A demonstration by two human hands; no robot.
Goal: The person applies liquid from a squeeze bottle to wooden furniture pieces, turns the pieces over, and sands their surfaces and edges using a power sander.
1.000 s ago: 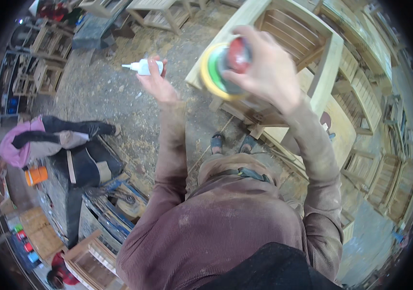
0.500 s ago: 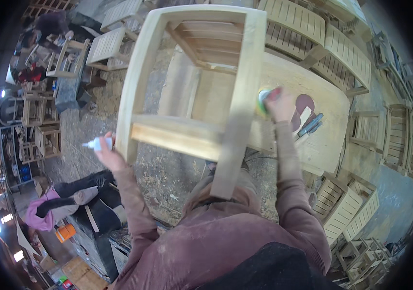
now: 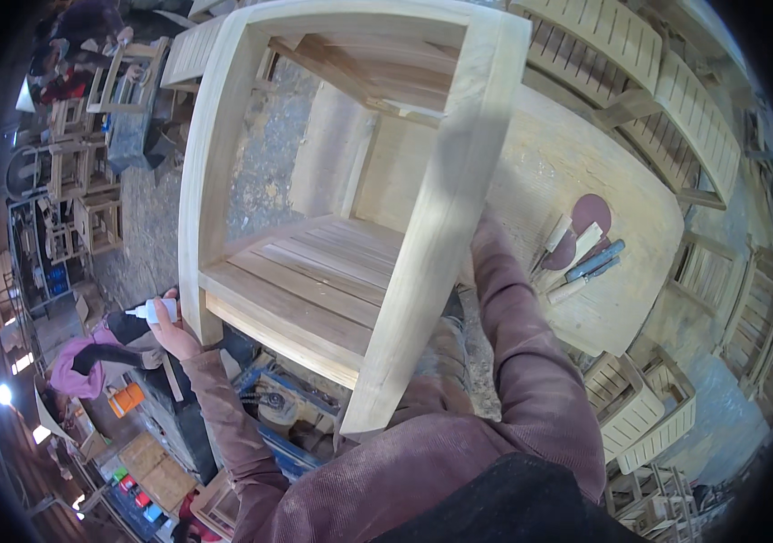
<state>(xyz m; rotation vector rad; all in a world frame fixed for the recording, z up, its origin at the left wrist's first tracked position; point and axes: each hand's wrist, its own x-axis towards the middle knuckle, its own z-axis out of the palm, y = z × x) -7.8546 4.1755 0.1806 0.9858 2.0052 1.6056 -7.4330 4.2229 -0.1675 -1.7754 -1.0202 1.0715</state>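
A pale wooden chair frame (image 3: 441, 226) with a slatted seat (image 3: 305, 276) is tipped up in front of me on a workbench (image 3: 649, 217). My left hand (image 3: 176, 337) is closed round a small white nozzle bottle (image 3: 162, 312), beside the frame's left leg (image 3: 194, 208). At the right leg, my right hand (image 3: 492, 237) reaches in behind the wood. Its fingers are hidden there, along with anything they may hold.
On the bench to the right lie maroon sanding discs (image 3: 592, 214), a blue-handled tool (image 3: 596, 260) and wooden-handled tools (image 3: 569, 290). Slatted chairs (image 3: 694, 118) stand beyond the bench. Lower left are a pink garment (image 3: 81, 366) and an orange container (image 3: 126, 400).
The chair frame appears nearer and tilted, showing its seat slats. My right hand has moved from the bench in behind the right leg; the red-and-green item it held is out of sight.
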